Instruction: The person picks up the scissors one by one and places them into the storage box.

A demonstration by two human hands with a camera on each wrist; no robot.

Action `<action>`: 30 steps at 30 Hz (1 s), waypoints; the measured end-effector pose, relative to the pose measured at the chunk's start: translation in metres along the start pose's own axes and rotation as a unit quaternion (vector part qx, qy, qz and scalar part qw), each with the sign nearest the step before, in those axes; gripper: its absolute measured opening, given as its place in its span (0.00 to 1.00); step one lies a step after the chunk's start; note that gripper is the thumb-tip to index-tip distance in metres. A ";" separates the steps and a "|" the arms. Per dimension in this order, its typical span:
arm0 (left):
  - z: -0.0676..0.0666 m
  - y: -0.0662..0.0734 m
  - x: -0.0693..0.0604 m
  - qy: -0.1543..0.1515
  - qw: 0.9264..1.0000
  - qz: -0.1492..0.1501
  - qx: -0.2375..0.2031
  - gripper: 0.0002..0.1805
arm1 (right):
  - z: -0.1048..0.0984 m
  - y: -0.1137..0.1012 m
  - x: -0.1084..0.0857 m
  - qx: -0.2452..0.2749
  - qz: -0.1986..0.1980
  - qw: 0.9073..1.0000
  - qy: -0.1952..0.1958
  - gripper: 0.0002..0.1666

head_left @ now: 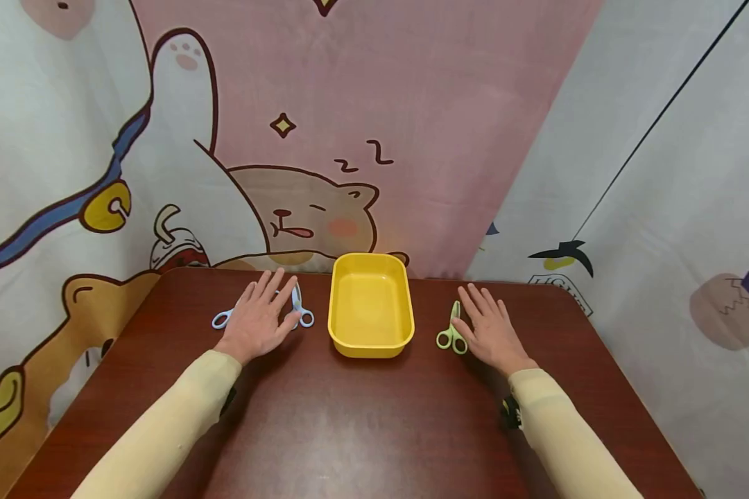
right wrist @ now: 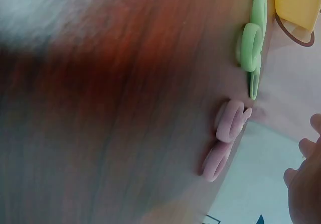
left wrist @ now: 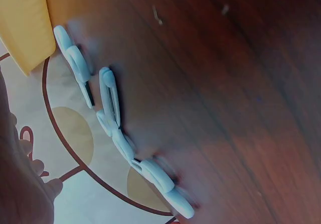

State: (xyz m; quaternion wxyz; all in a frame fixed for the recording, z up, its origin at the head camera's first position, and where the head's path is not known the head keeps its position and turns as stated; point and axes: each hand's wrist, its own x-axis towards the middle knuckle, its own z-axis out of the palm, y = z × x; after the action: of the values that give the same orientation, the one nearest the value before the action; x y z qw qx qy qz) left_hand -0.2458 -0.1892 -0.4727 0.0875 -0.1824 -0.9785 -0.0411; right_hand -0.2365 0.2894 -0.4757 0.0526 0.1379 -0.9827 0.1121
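At least two pairs of pale-blue plastic scissors [head_left: 296, 296] lie on the reddish-brown, wood-grained table [head_left: 374, 430], partly covered in the head view by the left hand [head_left: 259, 322], whose straight fingers are spread and hold nothing; the left wrist view uncovers more, though overlapping pieces make the count unclear. Only the right wrist view shows pink ring-handled scissors [right wrist: 226, 136], near the pale-green plastic scissors [head_left: 454, 331]. The right hand [head_left: 493, 333], spread and holding nothing, is cut off there. A glossy yellow rectangular tray with rounded corners [head_left: 371, 351] stands between the hands.
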 end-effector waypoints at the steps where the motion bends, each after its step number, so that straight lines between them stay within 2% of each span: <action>1: 0.000 0.001 0.001 0.000 1.000 0.001 -0.003 0.41 | 0.000 0.001 -0.001 0.003 -0.001 1.000 0.003 0.43; 9: -0.001 0.006 0.004 0.000 1.000 -0.005 -0.024 0.43 | 0.002 0.010 -0.007 0.012 0.000 1.000 0.007 0.42; 18: -0.001 0.020 0.003 -0.011 0.998 -0.011 -0.066 0.43 | 0.006 0.020 -0.016 0.048 -0.012 0.998 0.036 0.42; 24: -0.003 0.026 -0.001 -0.006 0.996 -0.003 -0.086 0.43 | 0.007 0.021 -0.023 0.096 0.018 0.995 0.023 0.41; 30: -0.004 0.031 -0.004 0.003 0.995 0.007 -0.096 0.43 | 0.009 0.023 -0.029 0.119 0.035 0.992 0.033 0.39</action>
State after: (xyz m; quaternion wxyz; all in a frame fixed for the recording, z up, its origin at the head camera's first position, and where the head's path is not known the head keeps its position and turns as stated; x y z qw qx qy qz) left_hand -0.2306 -0.1619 -0.4680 0.0729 -0.1963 -0.9684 -0.1353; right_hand -0.2158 0.3163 -0.4929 0.0645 0.1047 -0.9644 0.2343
